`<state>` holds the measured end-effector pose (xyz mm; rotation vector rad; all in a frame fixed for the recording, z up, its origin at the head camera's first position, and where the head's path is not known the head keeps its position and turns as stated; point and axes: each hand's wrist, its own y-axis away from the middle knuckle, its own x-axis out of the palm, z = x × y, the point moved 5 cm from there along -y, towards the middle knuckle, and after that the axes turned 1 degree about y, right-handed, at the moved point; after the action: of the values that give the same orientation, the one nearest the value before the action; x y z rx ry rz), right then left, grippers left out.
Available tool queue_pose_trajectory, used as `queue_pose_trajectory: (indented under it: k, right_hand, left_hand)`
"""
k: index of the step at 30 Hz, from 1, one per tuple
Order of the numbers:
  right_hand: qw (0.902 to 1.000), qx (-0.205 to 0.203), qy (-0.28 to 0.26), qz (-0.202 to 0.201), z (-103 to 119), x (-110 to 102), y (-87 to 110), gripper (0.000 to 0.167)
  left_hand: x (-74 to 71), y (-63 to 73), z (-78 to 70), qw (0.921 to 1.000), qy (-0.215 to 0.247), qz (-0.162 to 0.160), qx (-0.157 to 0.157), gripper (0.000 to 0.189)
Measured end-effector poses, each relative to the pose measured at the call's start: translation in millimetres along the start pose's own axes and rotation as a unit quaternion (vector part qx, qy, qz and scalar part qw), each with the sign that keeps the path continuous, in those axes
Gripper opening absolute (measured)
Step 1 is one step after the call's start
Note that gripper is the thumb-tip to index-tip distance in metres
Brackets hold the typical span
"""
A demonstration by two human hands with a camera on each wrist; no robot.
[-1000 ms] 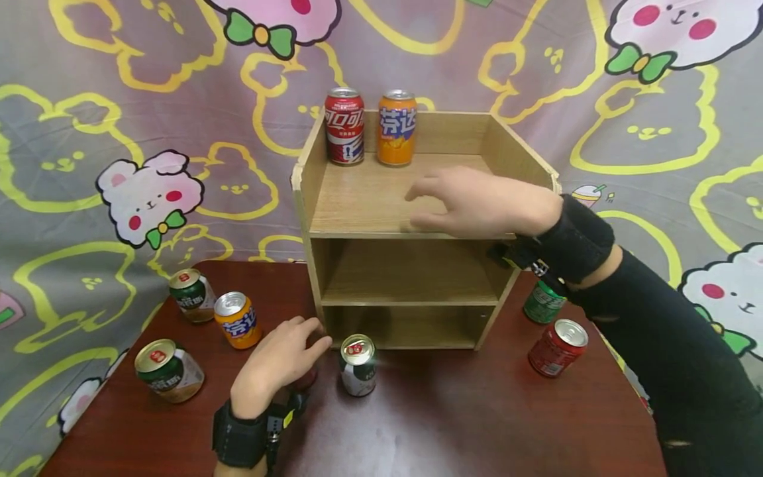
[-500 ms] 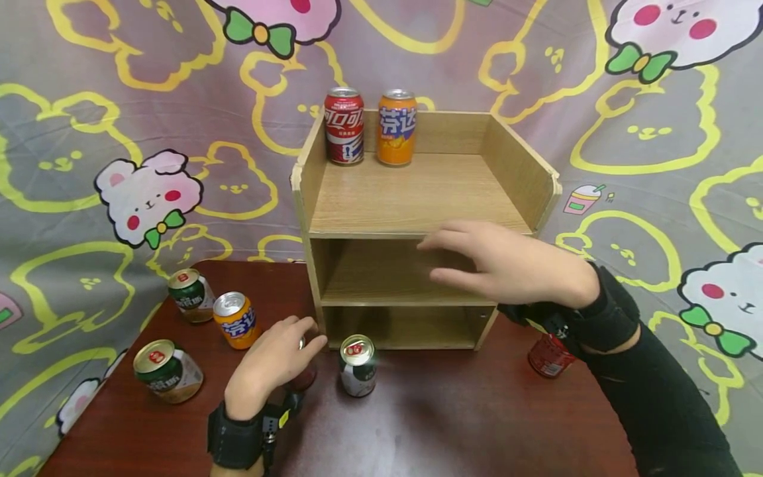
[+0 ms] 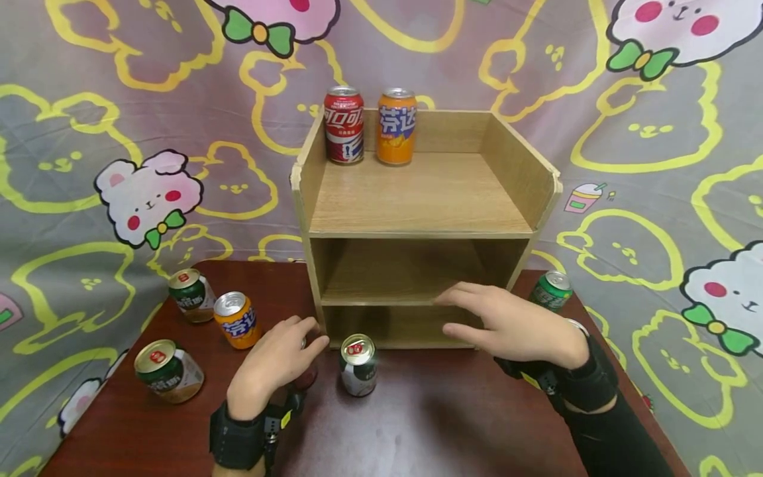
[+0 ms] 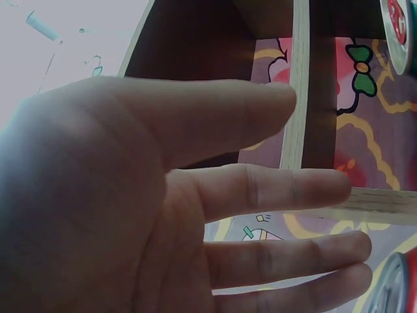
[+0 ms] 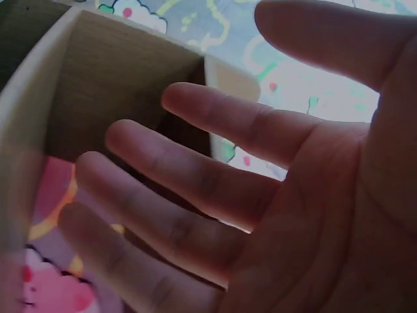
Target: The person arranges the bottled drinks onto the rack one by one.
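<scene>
My left hand [image 3: 274, 361] hovers low over the table by the shelf's left front corner, its fingers relaxed. A red can [image 3: 307, 376] stands under and beside its fingers, mostly hidden; in the left wrist view the can's rim [image 4: 389, 293] lies beyond the fingertips. Just right of that hand stands a green and white can [image 3: 358, 368] with a gold top. My right hand [image 3: 512, 324] is in front of the wooden shelf's [image 3: 417, 199] lower right side, fingers loosely extended and nothing in them. On the top level stand a red cola can [image 3: 344, 129] and an orange soda can [image 3: 396, 129].
At the left of the table stand an orange can [image 3: 238, 321] and two green-brown cans, one behind [image 3: 192, 297] and one nearer [image 3: 169, 373]. A green can [image 3: 550, 291] stands right of the shelf; another can is mostly hidden behind my right wrist. Patterned cloth [image 3: 238, 199] hangs behind.
My right hand has come down from over the top level to the front of the lower levels. My left hand has barely moved, and the two cans on top have stayed put.
</scene>
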<state>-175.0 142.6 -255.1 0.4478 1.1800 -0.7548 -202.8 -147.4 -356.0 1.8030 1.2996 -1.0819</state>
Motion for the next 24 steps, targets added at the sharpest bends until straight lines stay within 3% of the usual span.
queue_pose_trajectory:
  k: [12, 24]
  right_hand:
    - [0.9963, 0.067, -0.050, -0.021, -39.2, 47.8, 5.3, 0.044]
    - [0.9845, 0.092, -0.147, -0.029, -59.1, 80.6, 2.7, 0.042]
  left_hand:
    - [-3.2, 0.6, 1.4, 1.0000, -0.006, -0.006, 0.001, 0.040]
    - [-1.1, -0.6, 2.6, 1.0000, -0.003, -0.001, -0.004, 0.042]
